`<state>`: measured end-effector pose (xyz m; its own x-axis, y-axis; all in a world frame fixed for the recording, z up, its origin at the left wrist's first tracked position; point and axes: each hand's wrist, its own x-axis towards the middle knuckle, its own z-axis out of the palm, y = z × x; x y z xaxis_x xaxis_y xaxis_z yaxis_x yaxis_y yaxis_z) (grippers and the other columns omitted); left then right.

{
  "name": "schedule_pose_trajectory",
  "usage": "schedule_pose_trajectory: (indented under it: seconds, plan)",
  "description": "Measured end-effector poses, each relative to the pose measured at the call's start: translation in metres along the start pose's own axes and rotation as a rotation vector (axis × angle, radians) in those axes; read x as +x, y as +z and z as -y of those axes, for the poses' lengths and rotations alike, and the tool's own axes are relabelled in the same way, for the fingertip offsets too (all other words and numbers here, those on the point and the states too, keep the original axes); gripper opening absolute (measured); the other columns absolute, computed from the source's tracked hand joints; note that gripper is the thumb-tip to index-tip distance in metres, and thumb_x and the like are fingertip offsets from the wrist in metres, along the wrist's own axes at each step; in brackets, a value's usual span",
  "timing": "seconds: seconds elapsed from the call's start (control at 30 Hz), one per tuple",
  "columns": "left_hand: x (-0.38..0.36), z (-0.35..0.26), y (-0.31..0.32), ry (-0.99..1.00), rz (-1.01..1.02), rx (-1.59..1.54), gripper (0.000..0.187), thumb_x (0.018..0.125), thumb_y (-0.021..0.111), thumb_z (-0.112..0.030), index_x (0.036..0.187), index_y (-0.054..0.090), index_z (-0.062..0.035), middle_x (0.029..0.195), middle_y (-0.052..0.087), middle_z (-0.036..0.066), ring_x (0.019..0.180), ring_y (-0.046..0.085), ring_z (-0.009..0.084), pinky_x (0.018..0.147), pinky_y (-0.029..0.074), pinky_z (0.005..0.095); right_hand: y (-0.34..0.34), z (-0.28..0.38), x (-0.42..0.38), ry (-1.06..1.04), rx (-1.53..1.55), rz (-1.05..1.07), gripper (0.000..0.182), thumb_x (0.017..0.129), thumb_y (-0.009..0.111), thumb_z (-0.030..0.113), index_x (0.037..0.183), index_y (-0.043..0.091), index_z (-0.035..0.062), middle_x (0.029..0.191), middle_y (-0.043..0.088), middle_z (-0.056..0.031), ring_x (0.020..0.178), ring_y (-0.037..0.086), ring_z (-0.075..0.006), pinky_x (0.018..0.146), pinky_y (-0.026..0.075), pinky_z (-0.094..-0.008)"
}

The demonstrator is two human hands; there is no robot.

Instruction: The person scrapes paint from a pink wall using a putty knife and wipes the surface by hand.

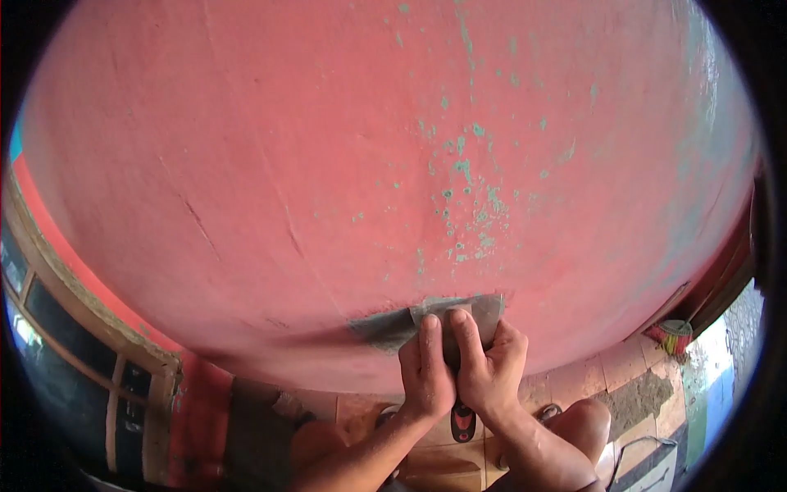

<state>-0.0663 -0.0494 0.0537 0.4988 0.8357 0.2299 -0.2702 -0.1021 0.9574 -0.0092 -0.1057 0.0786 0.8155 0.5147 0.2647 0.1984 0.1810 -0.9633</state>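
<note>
A broad paint scraper rests with its blade edge against a pink painted wall. My left hand and my right hand are both closed around it side by side, thumbs pressed on the back of the blade. Its black and red handle end sticks out below my wrists. Just left of the blade, a grey-green bare patch shows where the pink paint is gone. Higher up, small green spots show through the pink coat.
At the left is a wooden-framed window with dark panes. A broom head with coloured bristles stands by the doorway at the right. Below me are floor tiles, with a rough grey patch among them, and my bent knees.
</note>
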Motion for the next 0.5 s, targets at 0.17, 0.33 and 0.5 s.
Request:
schedule_pose_trajectory:
  seconds: [0.17,0.33,0.5]
  plan:
    - [-0.005,0.0,-0.002,0.02,-0.054,0.078,0.046,0.109,0.037,-0.032,0.081,0.056,-0.0014,0.075,0.058,0.001,0.074,0.052,0.0076,0.063,0.044,0.0279,0.003,-0.008,-0.003,-0.017,0.051,-0.024,0.03,0.095,0.067,0.022,0.082,0.065,-0.0051,0.064,0.063,-0.0077,0.065,0.053,-0.0051,0.055,0.045,-0.0277]
    - [0.001,-0.002,-0.012,-0.054,0.026,-0.079,0.046,0.109,0.036,-0.035,0.092,0.059,0.0018,0.078,0.06,0.006,0.078,0.053,0.0086,0.065,0.046,0.0308,0.002,0.003,-0.002,0.017,-0.061,0.017,0.028,0.095,0.066,0.02,0.082,0.065,-0.0048,0.065,0.064,-0.0088,0.065,0.053,-0.0056,0.055,0.045,-0.028]
    - [-0.002,-0.006,0.0,0.037,-0.054,0.01,0.045,0.109,0.037,-0.033,0.088,0.059,0.0007,0.077,0.058,0.003,0.077,0.051,0.0075,0.065,0.045,0.0293,0.007,0.005,0.001,-0.04,0.012,-0.032,0.026,0.095,0.065,0.018,0.083,0.066,-0.0049,0.064,0.063,-0.008,0.065,0.054,-0.0054,0.055,0.046,-0.0285]
